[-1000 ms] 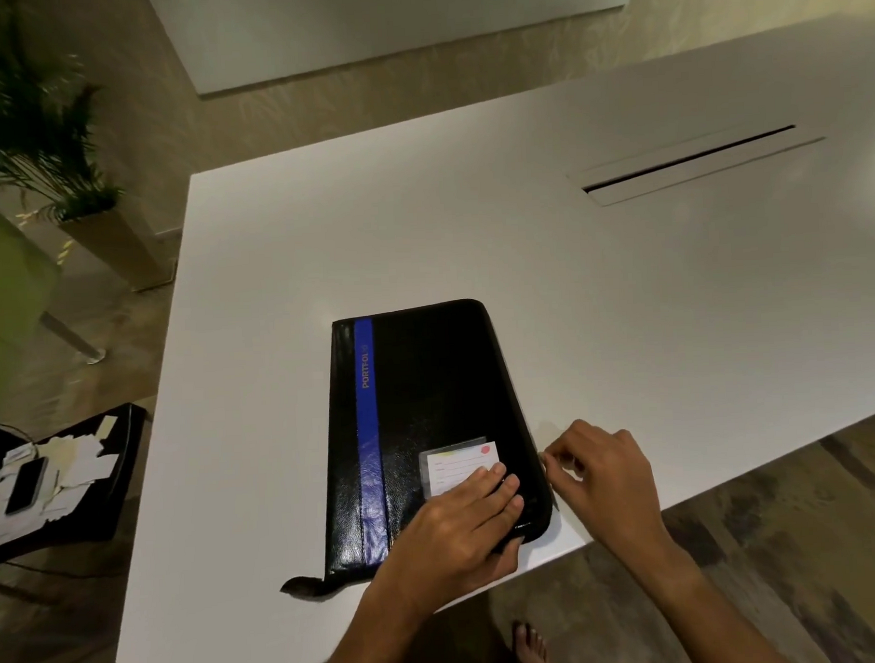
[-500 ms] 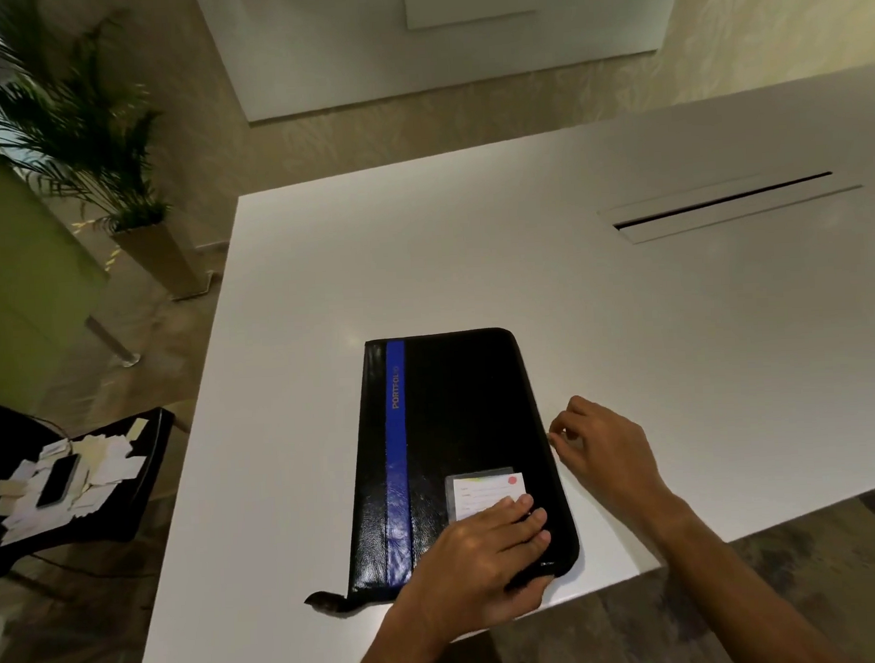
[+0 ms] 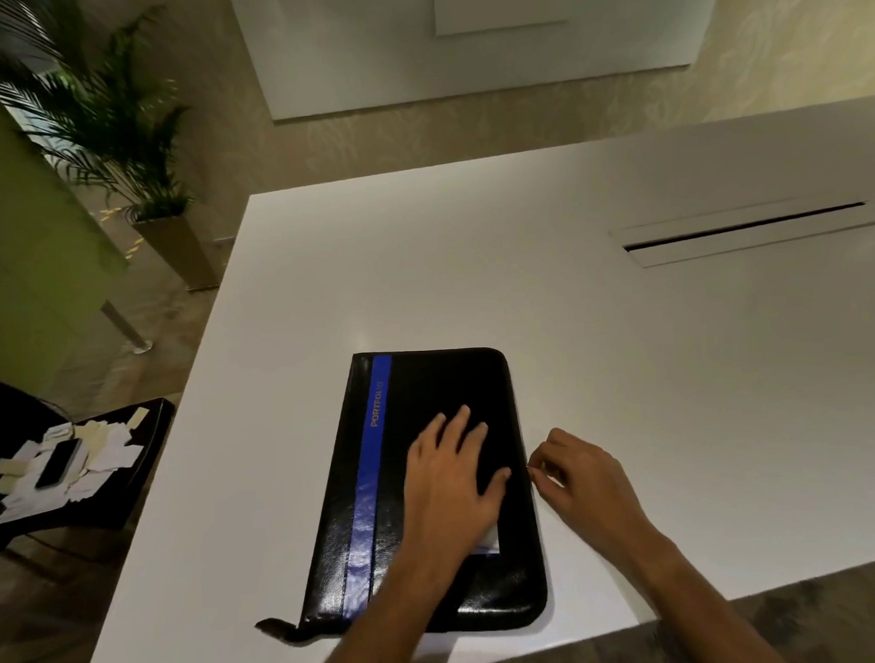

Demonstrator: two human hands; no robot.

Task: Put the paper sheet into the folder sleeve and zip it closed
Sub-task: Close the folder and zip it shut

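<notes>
A black zip folder [image 3: 427, 382] with a blue stripe lies shut on the white table [image 3: 626, 348], near its front edge. My left hand [image 3: 446, 471] presses flat on the cover with straight fingers and hides most of the card pocket [image 3: 489, 539]. My right hand [image 3: 577, 470] sits against the folder's right edge at mid-length, thumb and fingers pinched together at the zip line; the puller itself is too small to make out. No paper sheet is visible.
A cable slot [image 3: 742, 232] is set in the table at the far right. Left of the table stands a black chair [image 3: 144, 444] carrying a phone [image 3: 57, 463] and several paper slips. A potted plant [image 3: 132, 159] stands further back on the floor.
My left hand slid up the cover from the card pocket toward the folder's middle. My right hand moved further up along the right edge.
</notes>
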